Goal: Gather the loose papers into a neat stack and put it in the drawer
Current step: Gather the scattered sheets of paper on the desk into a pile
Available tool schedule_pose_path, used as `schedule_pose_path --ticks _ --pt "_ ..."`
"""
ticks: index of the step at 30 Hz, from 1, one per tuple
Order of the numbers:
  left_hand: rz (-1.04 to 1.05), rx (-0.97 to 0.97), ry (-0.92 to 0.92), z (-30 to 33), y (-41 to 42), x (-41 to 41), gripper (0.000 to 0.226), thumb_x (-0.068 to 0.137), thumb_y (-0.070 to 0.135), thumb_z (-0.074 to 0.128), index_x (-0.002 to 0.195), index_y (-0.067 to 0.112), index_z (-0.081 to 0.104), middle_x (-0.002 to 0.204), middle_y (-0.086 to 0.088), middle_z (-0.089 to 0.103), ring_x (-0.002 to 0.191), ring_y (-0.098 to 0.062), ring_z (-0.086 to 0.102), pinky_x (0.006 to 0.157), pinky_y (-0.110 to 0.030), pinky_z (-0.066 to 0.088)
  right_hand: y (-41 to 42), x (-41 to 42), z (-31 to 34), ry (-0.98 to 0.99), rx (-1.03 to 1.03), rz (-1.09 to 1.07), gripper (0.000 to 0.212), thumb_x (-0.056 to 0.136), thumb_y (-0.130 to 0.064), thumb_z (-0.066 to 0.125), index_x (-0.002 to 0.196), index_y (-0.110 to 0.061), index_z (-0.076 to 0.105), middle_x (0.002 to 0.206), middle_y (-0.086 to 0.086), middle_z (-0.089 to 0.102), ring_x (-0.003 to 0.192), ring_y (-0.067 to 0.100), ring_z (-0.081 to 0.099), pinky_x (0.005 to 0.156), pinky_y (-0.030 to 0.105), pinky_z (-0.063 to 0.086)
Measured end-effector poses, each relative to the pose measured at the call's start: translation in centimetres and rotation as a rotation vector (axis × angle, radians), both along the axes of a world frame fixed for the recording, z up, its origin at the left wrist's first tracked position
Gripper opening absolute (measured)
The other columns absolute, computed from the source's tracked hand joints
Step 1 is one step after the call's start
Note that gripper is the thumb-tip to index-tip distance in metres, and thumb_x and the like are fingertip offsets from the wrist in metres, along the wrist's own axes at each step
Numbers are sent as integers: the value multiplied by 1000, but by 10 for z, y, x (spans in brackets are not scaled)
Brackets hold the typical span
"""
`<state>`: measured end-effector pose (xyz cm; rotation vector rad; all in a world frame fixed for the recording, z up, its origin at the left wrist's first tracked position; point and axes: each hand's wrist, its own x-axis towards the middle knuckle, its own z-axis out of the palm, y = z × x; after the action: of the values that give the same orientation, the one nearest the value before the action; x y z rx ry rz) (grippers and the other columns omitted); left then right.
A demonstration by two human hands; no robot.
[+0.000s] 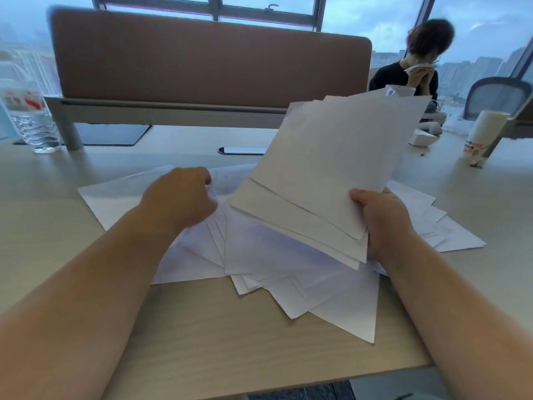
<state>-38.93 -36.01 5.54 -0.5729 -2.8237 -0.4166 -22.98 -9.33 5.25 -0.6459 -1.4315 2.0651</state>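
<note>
- The right hand (383,223) grips a bundle of white sheets (326,174) by its near right corner, thumb on top, holding it tilted up above the desk (230,356); the sheets in it are unevenly lined up.
- The left hand (180,194) reaches over the loose papers (259,255) at the far left of the spread, fingers curled down onto a sheet; whether it pinches one I cannot tell.
- The loose papers lie fanned and overlapping on the desk, between and beneath both hands.
- Far left stands a water bottle (30,116); far right, a stack of paper cups (481,134).
- A brown divider panel (202,59) crosses the far side, with another person (415,73) beyond it.
</note>
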Motion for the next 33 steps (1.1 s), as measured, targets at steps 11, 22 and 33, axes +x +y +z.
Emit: schedule_pose_path --ticks 11,22,33 --pt "-419 57 155 8 17 39 19 73 34 42 72 23 58 80 -3 68 85 -39 68 66 -32 38 -2 1 2 62 -33 33 25 98 -11 65 122 -18 67 89 -1 81 75 19 78 57 28 61" --pt "12 -54 -176 0 9 16 80 78 86 50 129 26 64 131 -8 65 118 -34 60 96 -44 50 1 1 6 82 -151 -46 34 100 -11 64 134 -8 64 112 11 77 67 18 76 49 32 61" --pt "34 126 -343 2 20 23 47 75 42 90 97 16 57 96 -1 67 77 -16 59 59 -31 41 6 -7 0 50 -201 -72 37 102 -9 59 138 -17 60 121 12 75 86 29 75 59 51 64"
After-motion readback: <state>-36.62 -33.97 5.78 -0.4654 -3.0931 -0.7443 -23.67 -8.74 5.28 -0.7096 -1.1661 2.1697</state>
